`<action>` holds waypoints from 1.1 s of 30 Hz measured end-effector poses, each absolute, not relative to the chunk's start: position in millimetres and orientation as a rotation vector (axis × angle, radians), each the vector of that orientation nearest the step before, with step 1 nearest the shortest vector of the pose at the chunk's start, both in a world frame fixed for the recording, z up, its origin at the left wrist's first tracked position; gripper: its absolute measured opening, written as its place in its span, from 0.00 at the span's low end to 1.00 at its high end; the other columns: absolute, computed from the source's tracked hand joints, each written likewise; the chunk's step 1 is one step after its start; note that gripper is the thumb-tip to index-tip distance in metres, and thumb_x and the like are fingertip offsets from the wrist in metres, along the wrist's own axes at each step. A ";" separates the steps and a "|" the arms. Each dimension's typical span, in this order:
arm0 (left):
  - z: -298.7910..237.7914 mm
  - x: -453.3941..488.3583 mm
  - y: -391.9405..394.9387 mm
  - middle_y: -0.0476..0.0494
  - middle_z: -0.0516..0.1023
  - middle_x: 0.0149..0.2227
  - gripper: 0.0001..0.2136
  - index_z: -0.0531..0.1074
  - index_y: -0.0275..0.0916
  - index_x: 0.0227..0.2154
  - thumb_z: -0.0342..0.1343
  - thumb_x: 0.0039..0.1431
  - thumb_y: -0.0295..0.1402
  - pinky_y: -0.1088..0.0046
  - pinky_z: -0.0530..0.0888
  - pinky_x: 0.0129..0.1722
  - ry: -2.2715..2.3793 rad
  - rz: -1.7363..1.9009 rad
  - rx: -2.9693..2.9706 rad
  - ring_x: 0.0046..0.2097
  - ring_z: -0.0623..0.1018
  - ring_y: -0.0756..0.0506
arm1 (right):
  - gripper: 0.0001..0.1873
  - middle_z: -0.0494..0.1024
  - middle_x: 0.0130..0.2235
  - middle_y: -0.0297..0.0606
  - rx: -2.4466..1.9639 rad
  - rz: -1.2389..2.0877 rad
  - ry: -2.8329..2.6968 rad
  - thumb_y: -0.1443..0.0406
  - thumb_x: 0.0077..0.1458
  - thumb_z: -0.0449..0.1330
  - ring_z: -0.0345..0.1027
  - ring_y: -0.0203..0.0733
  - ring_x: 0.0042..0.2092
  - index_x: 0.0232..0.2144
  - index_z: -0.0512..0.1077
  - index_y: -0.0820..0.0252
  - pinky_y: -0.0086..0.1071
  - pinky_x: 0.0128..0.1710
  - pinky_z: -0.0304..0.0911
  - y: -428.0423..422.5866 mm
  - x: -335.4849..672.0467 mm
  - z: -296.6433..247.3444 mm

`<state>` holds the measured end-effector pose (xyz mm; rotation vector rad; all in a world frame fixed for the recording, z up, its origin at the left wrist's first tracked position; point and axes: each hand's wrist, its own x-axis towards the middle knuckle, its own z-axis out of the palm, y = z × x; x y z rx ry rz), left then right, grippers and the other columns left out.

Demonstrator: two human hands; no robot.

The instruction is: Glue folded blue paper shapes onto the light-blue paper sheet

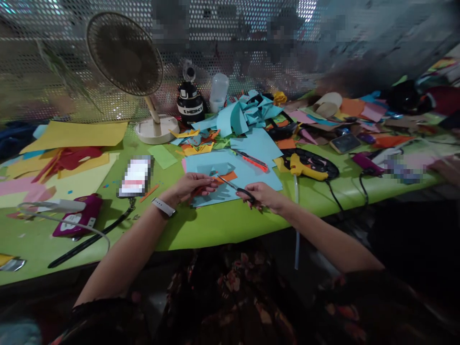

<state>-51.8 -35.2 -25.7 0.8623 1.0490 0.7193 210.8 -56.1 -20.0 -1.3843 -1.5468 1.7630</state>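
My right hand (264,196) grips a pair of scissors (232,184) by the dark handles, blades pointing left toward my other hand. My left hand (194,186), with a watch on its wrist, is closed in a pinch; what lies between the fingertips is too small to make out. Beneath both hands are light blue paper sheets (264,179). A piece of orange paper (226,177) shows between the hands, close to the scissor tips. Just beyond lies a red-orange utility knife (253,162) on the blue paper.
A yellow glue gun (309,170) lies right, its glue stick hanging past the table edge. Left are a phone (135,176) and a purple power bank (79,215) with cable. Behind stand a fan (156,129), a black bottle (190,105) and piled blue scraps (247,112). Another person's hand (447,168) is far right.
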 end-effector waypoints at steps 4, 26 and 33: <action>-23.0 -55.7 -32.2 0.38 0.84 0.35 0.04 0.79 0.31 0.35 0.63 0.57 0.26 0.84 0.77 0.27 1.041 0.780 0.865 0.28 0.81 0.52 | 0.25 0.70 0.16 0.30 -1.300 1.776 -1.400 0.48 0.39 0.72 0.51 0.22 0.14 0.21 0.70 0.63 0.21 0.12 0.46 -51.8 211.7 -18.4; 23.1 -68.1 25.6 0.37 0.83 0.33 0.03 0.76 0.30 0.36 0.59 0.60 0.23 0.78 0.79 0.29 0.918 1.078 0.951 0.30 0.83 0.49 | 0.26 0.71 0.20 0.28 -0.775 1.596 -1.373 0.44 0.45 0.65 0.56 0.25 0.16 0.26 0.68 0.60 0.21 0.13 0.47 52.6 134.1 -1.6; 5.6 -72.1 43.4 0.39 0.83 0.33 0.05 0.76 0.32 0.36 0.63 0.57 0.27 0.79 0.78 0.29 0.951 1.122 0.979 0.30 0.83 0.49 | 0.24 0.71 0.19 0.30 -0.812 1.618 -1.480 0.46 0.45 0.66 0.58 0.26 0.16 0.24 0.69 0.61 0.22 0.13 0.46 59.6 139.3 -28.1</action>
